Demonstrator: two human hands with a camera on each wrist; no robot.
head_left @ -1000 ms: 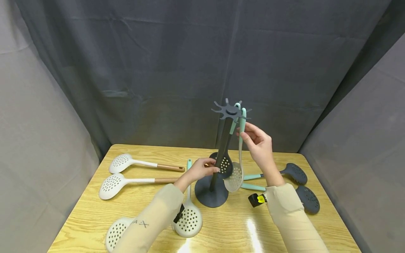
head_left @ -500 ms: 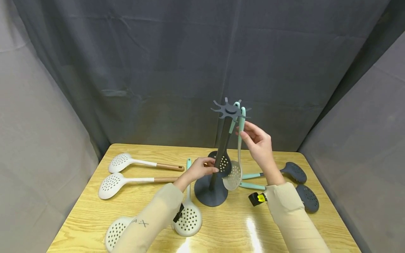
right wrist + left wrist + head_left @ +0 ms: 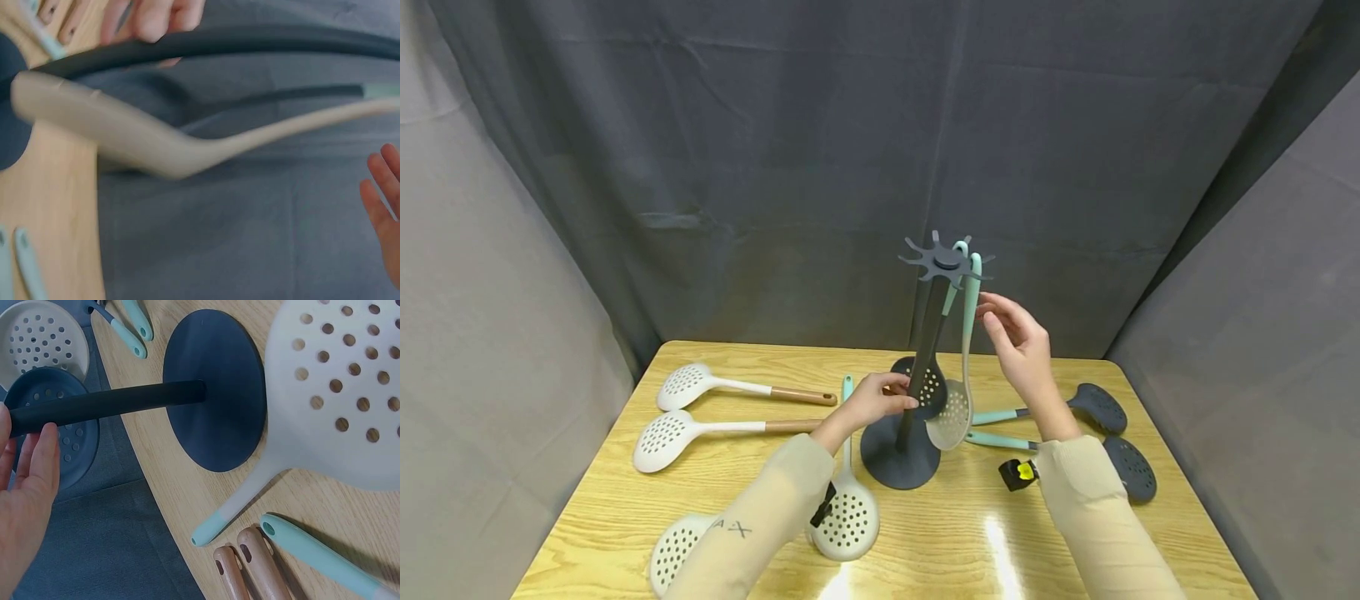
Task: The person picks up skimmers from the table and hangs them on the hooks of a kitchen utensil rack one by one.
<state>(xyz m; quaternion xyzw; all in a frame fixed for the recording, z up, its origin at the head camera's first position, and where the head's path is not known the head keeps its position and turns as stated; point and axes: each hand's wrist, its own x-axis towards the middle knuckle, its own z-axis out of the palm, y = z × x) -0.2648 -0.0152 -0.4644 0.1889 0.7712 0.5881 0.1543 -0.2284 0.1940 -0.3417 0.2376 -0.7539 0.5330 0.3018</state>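
A dark utensil stand [image 3: 887, 467] with a round base and a hooked top stands on the table. My left hand [image 3: 872, 402] holds its post, thumb and fingers around it; the left wrist view shows the hand [image 3: 31, 494] on the post [image 3: 125, 403]. From the hooks hang a dark skimmer [image 3: 934, 393] and a cream skimmer [image 3: 949, 423], both with mint handles. Just right of the cream skimmer's handle is my right hand [image 3: 1024, 346], fingers loosely bent and holding nothing. In the right wrist view, the hand [image 3: 387, 206] is apart from the cream skimmer [image 3: 137, 128].
Two white skimmers with wooden handles [image 3: 805, 397] lie at the left. A cream skimmer [image 3: 847, 521] lies before the stand, another [image 3: 673, 550] partly under the left sleeve. Two dark skimmers [image 3: 1131, 471] with mint handles lie at the right. Grey curtains [image 3: 790, 208] surround the wooden table [image 3: 940, 550].
My right hand has let go of the cream skimmer's handle and moved slightly right. The cream skimmer hangs from the stand. My left hand stays on the post.
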